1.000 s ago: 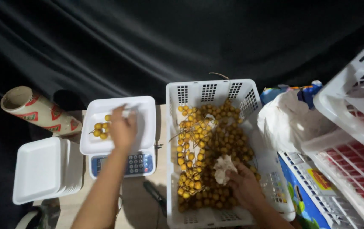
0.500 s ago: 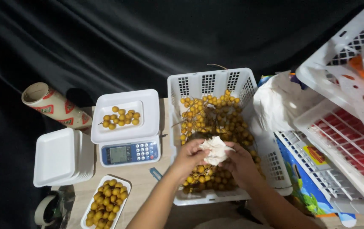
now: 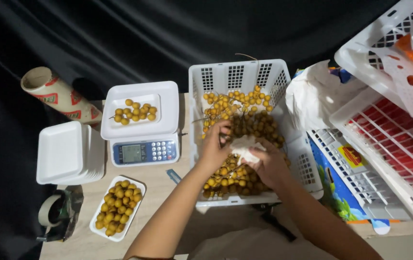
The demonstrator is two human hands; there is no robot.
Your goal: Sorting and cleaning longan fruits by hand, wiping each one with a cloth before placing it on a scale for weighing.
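Observation:
Both my hands are over a white plastic basket (image 3: 237, 72) heaped with small yellow-brown fruits (image 3: 247, 113). My right hand (image 3: 266, 166) grips a crumpled white cloth (image 3: 244, 145). Just left of it, my left hand (image 3: 214, 144) has its fingers curled down into the fruit beside the cloth. Whether it has hold of any fruit is hidden. To the left, a white foam tray (image 3: 141, 111) with a small cluster of fruit rests on a digital scale (image 3: 144, 152).
A filled foam tray (image 3: 117, 207) lies near the front left, beside a tape dispenser (image 3: 57, 212). A stack of empty foam trays (image 3: 64, 153) and a cardboard roll (image 3: 59, 94) sit further left. White crates (image 3: 384, 62) and a plastic bag (image 3: 312, 91) crowd the right.
My left hand left the tray on the scale and came to the basket beside my right hand. The view tilted, bringing the filled tray into sight.

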